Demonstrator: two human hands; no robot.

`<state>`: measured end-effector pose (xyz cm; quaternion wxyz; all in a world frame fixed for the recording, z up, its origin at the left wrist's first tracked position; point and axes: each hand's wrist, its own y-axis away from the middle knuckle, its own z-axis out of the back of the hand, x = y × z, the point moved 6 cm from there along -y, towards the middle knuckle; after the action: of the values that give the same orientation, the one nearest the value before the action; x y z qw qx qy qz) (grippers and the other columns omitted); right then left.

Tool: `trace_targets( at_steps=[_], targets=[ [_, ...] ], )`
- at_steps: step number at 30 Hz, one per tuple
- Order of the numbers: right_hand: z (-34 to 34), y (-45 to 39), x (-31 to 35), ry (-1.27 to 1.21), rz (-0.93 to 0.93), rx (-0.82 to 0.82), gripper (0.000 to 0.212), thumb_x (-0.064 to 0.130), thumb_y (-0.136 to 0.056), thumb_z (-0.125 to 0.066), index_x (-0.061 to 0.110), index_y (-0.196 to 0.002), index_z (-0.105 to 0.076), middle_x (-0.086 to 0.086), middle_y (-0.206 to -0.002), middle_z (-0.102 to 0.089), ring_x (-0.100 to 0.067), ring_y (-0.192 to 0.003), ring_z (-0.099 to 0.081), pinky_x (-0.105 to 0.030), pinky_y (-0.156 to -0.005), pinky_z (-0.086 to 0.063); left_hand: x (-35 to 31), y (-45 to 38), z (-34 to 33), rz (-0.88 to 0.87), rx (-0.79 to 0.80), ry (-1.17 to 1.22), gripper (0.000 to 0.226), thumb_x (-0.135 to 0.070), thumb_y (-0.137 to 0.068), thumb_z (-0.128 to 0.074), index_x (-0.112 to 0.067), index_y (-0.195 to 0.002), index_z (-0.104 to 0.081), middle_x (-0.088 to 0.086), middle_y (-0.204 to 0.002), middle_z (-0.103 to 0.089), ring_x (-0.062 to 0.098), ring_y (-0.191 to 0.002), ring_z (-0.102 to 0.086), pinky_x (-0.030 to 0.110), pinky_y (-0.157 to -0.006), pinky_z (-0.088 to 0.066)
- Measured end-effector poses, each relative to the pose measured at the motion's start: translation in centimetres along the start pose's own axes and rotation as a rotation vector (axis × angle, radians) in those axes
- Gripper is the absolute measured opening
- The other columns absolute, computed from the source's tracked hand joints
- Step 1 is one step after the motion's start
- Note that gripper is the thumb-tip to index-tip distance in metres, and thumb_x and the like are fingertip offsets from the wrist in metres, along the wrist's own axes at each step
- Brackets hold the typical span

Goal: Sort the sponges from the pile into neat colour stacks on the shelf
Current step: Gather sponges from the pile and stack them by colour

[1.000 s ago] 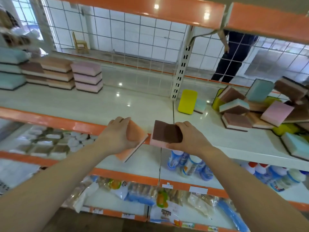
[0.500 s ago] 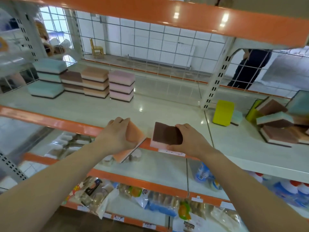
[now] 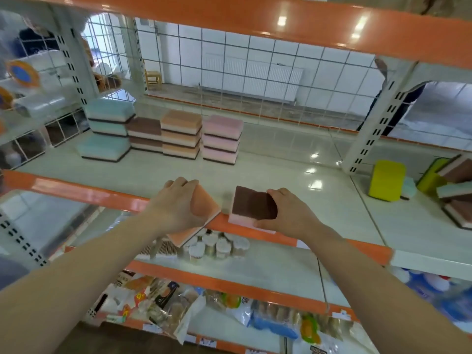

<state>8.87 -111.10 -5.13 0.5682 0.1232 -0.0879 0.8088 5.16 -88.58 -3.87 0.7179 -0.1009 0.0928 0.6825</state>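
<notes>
— Head view: what do the hands have?

— The left hand (image 3: 176,208), at centre frame, grips an orange sponge (image 3: 204,208), tilted, fingers (image 3: 178,182) curled over its far edge. The right hand (image 3: 288,215), just right of it, holds a pink sponge (image 3: 252,206) with the brown scrub side up, thumb and fingers pinching its right end.

— Touching the shelf (image 3: 281,175)?

— Both sponges hang over its orange front lip; whether they touch it I cannot tell. The two sponges are near each other but apart.

— And the sorted ones?

— Upper left of the frame, at the back of the shelf, four stacks in a row: a teal stack (image 3: 108,131), a brown-topped stack (image 3: 144,134), an orange stack (image 3: 181,134) and a pink stack (image 3: 221,139). The middle ones stand just beside one another (each three high, as far as I can count, bar the brown-topped one, which shows two).

— The pile?

— At the right edge, past the upright post (image 3: 378,123): a jumble of sponges (image 3: 454,190), cut off by the frame, with a yellow sponge (image 3: 387,180) standing on end at its left.

— Anything below?

— Small jars (image 3: 217,246) on the next shelf down, packets (image 3: 166,307) on the lowest.
</notes>
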Motion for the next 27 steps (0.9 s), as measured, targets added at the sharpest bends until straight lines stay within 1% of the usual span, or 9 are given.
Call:
trace_targets(
  at_steps=[9, 12, 14, 19, 24, 27],
  targets=[
    [-0.9, -5.0, 3.1, 0.032, 0.04, 0.038, 0.08, 0.054, -0.072, -0.07, 0.015, -0.135, -0.038, -0.003, -0.123, -0.044, -0.022, -0.112, -0.047, -0.037, -0.093, -0.044, 4.9, -2.4, 1.7, 0.03, -0.014, -0.014, 0.091, -0.056, -0.071, -0.064, -0.013, -0.142, -0.028, 0.007, -0.133, -0.038, 0.028, -0.122, -0.036, 0.04, -0.101, -0.037],
    [-1.0, -6.9, 3.6, 0.039, 0.06, 0.049, 0.077, 0.054, -0.072, -0.069, 0.015, -0.132, -0.04, -0.003, -0.121, -0.045, -0.021, -0.108, -0.048, -0.035, -0.09, -0.044, 5.9, -3.6, 2.0, 0.049, -0.007, 0.001, 0.09, -0.051, -0.073, -0.066, -0.013, -0.144, -0.025, 0.008, -0.133, -0.036, 0.029, -0.124, -0.033, 0.038, -0.101, -0.033],
    [-1.2, -8.0, 3.8, 0.05, 0.075, 0.061, 0.079, 0.055, -0.073, -0.068, 0.015, -0.133, -0.038, -0.003, -0.122, -0.044, -0.021, -0.109, -0.046, -0.035, -0.092, -0.043, 6.5, -4.5, 1.9, 0.063, 0.015, -0.001, 0.089, -0.046, -0.074, -0.068, -0.013, -0.144, -0.024, 0.008, -0.134, -0.035, 0.029, -0.125, -0.032, 0.035, -0.1, -0.031],
    [-1.9, -10.5, 3.9, 0.039, 0.1, 0.097, 0.078, 0.054, -0.072, -0.069, 0.016, -0.133, -0.038, -0.002, -0.121, -0.043, -0.019, -0.109, -0.045, -0.036, -0.092, -0.043, 7.4, -6.9, 1.2, 0.089, 0.075, 0.008, 0.089, -0.039, -0.075, -0.069, -0.011, -0.145, -0.021, 0.01, -0.138, -0.032, 0.03, -0.126, -0.03, 0.035, -0.099, -0.032],
    [-2.2, -12.3, 3.6, 0.029, 0.135, 0.11, 0.072, 0.052, -0.071, -0.071, 0.018, -0.127, -0.041, -0.001, -0.117, -0.044, -0.018, -0.104, -0.047, -0.036, -0.089, -0.046, 7.7, -9.5, 0.5, 0.093, 0.071, -0.024, 0.073, -0.036, -0.081, -0.068, -0.012, -0.14, -0.032, 0.01, -0.138, -0.037, 0.028, -0.125, -0.034, 0.033, -0.1, -0.031],
    [-2.3, -13.0, 3.3, 0.032, 0.165, 0.11, 0.071, 0.051, -0.072, -0.071, 0.017, -0.127, -0.042, -0.001, -0.117, -0.044, -0.017, -0.103, -0.047, -0.034, -0.088, -0.046, 7.8, -10.5, 0.1, 0.073, 0.064, -0.045, 0.074, -0.038, -0.079, -0.069, -0.013, -0.139, -0.033, 0.009, -0.137, -0.038, 0.028, -0.125, -0.035, 0.034, -0.101, -0.031]
  ],
)
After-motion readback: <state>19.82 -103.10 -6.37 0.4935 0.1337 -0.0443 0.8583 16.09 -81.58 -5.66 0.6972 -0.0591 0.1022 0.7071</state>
